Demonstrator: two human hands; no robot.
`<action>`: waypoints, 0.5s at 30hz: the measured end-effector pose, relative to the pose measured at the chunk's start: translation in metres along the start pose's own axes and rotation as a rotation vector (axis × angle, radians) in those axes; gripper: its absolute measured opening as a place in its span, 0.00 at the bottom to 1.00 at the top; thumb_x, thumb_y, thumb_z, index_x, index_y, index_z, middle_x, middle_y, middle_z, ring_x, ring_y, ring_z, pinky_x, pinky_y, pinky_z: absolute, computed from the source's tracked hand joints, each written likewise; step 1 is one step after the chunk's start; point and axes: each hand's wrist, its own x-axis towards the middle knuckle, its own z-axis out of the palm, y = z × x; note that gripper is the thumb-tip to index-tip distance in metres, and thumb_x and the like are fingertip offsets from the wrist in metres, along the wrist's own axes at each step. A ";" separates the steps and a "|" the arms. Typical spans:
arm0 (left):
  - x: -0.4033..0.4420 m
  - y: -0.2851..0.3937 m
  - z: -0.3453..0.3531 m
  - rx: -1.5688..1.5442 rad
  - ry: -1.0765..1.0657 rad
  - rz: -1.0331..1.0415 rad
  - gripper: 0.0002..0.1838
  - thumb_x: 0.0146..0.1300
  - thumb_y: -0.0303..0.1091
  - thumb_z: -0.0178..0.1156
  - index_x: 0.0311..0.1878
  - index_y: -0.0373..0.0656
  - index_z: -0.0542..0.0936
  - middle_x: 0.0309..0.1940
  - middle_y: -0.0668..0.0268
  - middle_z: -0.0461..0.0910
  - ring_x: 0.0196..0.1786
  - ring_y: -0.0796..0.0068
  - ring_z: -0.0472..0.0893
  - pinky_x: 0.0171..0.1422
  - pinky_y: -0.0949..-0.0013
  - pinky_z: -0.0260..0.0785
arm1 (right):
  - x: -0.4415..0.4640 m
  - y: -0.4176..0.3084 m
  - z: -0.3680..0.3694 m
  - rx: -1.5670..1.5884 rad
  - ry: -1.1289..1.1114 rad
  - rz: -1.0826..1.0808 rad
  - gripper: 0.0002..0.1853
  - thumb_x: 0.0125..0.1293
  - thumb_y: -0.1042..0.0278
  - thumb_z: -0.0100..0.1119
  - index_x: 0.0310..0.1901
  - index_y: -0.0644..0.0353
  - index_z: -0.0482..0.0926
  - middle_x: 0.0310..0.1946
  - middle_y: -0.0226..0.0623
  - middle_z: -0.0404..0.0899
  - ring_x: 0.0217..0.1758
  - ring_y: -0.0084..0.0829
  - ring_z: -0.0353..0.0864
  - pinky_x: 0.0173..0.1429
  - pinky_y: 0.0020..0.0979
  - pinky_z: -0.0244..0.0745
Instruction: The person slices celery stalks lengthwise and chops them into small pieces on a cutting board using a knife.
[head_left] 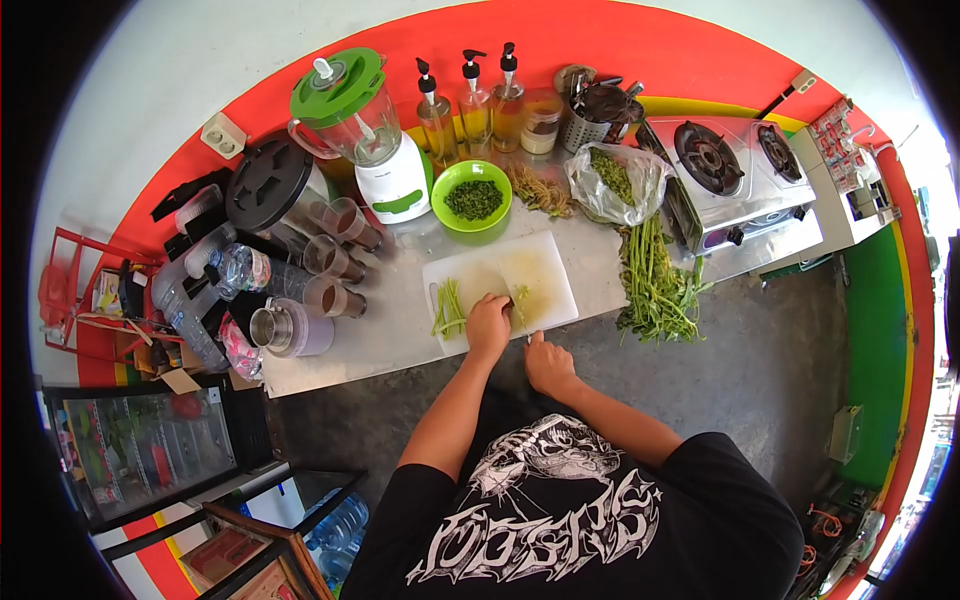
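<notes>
On a white cutting board [545, 260], my left hand [489, 322] is closed with its fingers bent down. Thin green stalks [522, 300] show at its fingertips, and the hand covers the rest. A small dark shape also shows beside these fingers; I cannot tell what it is. My right hand [550, 363] is closed at the board's near edge around a knife [531, 338], of which only a bit shows. More cut green stalks [449, 308] lie on the board left of my left hand. Behind the board, a green bowl [445, 222] holds chopped greens.
A bundle of leafy stalks [655, 285] hangs over the counter's front edge, near a plastic bag of greens [625, 190]. A gas stove [735, 170] stands right. Left are a blender [392, 180], several plastic cups [335, 298] and a lilac flask [300, 330]. Pump bottles [475, 115] line the wall.
</notes>
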 end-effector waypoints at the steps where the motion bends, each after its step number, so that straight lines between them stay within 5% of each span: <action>1: 0.000 0.000 0.000 0.008 -0.004 -0.006 0.07 0.60 0.27 0.62 0.40 0.45 0.86 0.38 0.61 0.81 0.46 0.53 0.81 0.49 0.53 0.74 | 0.006 -0.002 0.000 0.028 -0.022 0.019 0.18 0.77 0.56 0.48 0.49 0.67 0.69 0.36 0.59 0.85 0.42 0.61 0.86 0.50 0.56 0.80; 15: -0.001 0.003 -0.002 -0.007 0.009 -0.009 0.06 0.62 0.29 0.62 0.39 0.46 0.87 0.36 0.61 0.81 0.44 0.52 0.81 0.48 0.52 0.75 | 0.016 -0.008 -0.003 0.056 -0.100 0.043 0.17 0.77 0.57 0.48 0.47 0.68 0.70 0.40 0.64 0.83 0.46 0.61 0.85 0.53 0.56 0.79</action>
